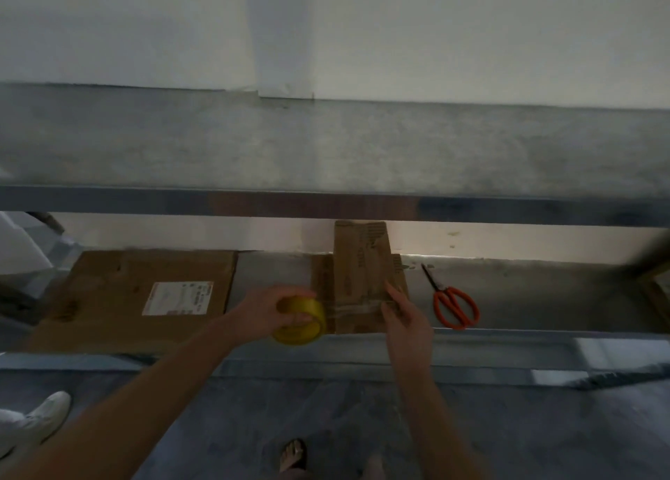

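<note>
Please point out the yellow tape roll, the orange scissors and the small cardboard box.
yellow tape roll (298, 334): head view, its lower yellow side.
orange scissors (441, 291): head view, where handles meet blades.
small cardboard box (357, 262): head view, its top face.

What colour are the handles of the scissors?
Orange, on the scissors, seen in the head view.

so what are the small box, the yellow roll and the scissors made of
Small box: brown cardboard, matte, with printed marks. Yellow roll: likely glossy plastic packing tape; a clear shiny strip runs onto the box. Scissors: orange handles, probably plastic-coated; dark blades, likely metal.
</note>
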### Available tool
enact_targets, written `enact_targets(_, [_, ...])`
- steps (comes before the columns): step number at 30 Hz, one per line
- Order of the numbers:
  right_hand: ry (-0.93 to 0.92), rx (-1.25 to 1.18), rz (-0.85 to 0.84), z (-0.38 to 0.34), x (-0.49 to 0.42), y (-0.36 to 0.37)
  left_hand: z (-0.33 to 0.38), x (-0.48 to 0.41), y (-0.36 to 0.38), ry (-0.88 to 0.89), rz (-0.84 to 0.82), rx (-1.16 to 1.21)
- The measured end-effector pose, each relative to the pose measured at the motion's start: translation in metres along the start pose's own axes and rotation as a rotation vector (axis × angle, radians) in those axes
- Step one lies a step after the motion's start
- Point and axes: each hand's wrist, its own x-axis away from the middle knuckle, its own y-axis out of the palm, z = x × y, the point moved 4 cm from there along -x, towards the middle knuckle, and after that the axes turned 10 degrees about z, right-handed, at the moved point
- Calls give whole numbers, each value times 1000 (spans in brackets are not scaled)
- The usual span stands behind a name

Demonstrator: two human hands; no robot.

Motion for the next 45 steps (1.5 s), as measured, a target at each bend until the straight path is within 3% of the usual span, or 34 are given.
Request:
enact_targets(6, [117,-159,-2,9,-12,2,-5,-8,-6,-17,-66,221])
enact_targets(12, [117,-188,3,13,-11,7,-17,-19,-12,250,83,-122])
enact_targets(18, [109,-174,13,7,-5,7,-36,-40,7,178,32,-297])
enact_targets(21, [64,-114,14,3,-5,4,-32,-39,11,154,-3,-252])
enact_targets(25, [-47,22,-24,0,-5,-1,-21,-27,-2,215,52,-195])
enact_targets(30, [-331,314,-192,-1,-17,-19,-9,-18,-5,197,89,-158])
enact_targets(34, [-511,625,-16,20,-49,-63,-11,-20,-3,112,127,-126])
enact_targets(37, [-441,830,108,45,-85,-95,-12,-21,1,74,125,-147])
enact_targets(42, [-286,992,0,74,-124,-106,-12,-15,7,30,143,-128])
enact_targets(45, [-306,1147,4,77,-134,-96,-14,-9,12,11,166,-128])
